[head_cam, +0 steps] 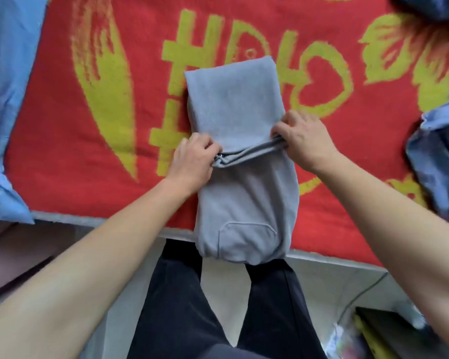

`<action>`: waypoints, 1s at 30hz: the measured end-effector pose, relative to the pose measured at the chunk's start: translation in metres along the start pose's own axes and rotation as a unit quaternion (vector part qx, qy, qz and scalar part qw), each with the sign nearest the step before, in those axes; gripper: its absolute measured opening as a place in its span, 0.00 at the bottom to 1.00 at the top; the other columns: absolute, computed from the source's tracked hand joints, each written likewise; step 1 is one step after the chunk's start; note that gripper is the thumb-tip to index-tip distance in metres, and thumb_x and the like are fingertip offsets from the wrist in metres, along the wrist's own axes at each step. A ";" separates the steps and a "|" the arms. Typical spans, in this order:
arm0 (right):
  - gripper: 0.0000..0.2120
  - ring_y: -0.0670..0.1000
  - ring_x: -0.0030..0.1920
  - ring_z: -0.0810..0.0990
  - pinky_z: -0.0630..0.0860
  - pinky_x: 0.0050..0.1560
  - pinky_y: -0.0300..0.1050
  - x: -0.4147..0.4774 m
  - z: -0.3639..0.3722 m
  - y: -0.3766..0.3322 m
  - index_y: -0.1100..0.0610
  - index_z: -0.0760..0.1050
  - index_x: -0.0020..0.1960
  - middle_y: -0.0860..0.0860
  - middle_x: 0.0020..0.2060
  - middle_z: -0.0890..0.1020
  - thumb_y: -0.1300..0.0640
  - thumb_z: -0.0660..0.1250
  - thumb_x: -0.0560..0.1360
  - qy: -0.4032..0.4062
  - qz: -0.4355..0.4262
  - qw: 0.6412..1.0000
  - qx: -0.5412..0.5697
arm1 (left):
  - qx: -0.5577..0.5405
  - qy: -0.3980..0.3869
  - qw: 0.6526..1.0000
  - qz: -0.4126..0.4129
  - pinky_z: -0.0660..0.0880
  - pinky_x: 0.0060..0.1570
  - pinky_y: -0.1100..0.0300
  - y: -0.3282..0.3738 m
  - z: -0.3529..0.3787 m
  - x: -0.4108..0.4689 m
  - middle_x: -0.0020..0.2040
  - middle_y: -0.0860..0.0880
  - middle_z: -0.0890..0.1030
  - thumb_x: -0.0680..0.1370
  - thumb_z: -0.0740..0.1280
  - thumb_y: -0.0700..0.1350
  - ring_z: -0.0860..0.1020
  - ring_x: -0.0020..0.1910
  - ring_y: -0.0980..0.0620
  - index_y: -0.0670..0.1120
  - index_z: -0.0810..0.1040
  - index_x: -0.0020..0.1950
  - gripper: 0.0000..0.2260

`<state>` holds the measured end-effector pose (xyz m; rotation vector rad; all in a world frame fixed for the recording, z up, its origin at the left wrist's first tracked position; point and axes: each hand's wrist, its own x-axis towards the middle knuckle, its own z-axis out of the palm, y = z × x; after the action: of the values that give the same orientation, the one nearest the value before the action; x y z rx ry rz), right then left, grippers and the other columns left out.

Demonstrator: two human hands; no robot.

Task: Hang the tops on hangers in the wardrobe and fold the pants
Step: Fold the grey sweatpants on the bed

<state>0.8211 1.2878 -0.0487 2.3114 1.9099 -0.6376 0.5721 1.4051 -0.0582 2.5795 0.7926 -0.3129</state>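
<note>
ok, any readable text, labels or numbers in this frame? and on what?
Red blanket: big yellow character-like marks, partly covered by the grey pants; cannot be read as words.
Grey pants: no label or print visible.
Blue clothes at the edges: no text visible.

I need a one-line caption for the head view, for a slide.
The left hand and the right hand pinch the folded edge of the grey pants on a red blanket.
</note>
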 end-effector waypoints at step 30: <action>0.15 0.59 0.54 0.85 0.82 0.55 0.57 0.062 0.002 0.034 0.62 0.76 0.61 0.61 0.54 0.85 0.62 0.71 0.76 0.073 0.275 0.616 0.735 | -0.672 0.034 0.684 -0.281 0.79 0.57 0.45 -0.006 -0.035 0.121 0.61 0.36 0.80 0.77 0.67 0.31 0.80 0.58 0.39 0.35 0.70 0.69 0.20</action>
<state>0.8615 1.3372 -0.0796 3.3582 0.1303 -2.5724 0.6702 1.4840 -0.0686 0.9202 1.1880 0.1919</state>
